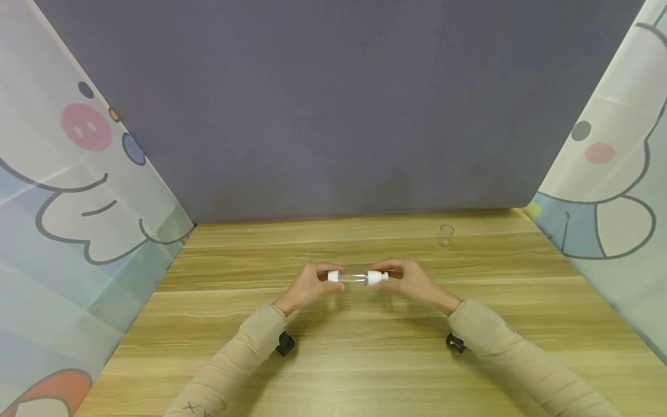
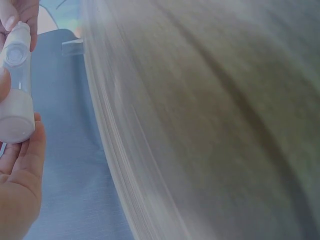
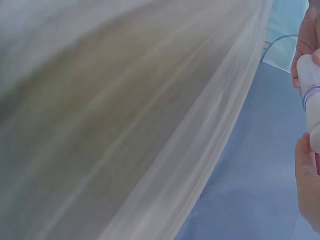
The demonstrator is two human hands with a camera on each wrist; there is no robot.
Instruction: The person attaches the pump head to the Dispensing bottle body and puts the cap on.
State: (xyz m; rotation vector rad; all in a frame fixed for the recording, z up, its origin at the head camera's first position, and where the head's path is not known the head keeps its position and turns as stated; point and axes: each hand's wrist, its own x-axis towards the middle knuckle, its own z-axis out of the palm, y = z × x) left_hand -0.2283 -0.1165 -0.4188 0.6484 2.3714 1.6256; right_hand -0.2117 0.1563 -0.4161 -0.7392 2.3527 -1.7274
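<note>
A small clear pump bottle (image 1: 354, 278) with white ends is held sideways above the table, between both hands. My left hand (image 1: 308, 285) pinches its white base (image 2: 17, 125) between thumb and fingers. At the opposite end, my right hand (image 1: 411, 282) grips the white pump top (image 1: 376, 278). The bottle's see-through middle shows between the two hands. In the right wrist view, only part of the bottle (image 3: 314, 112) enters at the right edge, with fingers on either side of it.
A clear cup-shaped cap (image 1: 445, 236) stands on the wooden table (image 1: 354, 370) at the back right. A grey panel (image 1: 344, 116) rises behind the table. Cartoon-printed curtains (image 1: 104, 208) hang at both sides.
</note>
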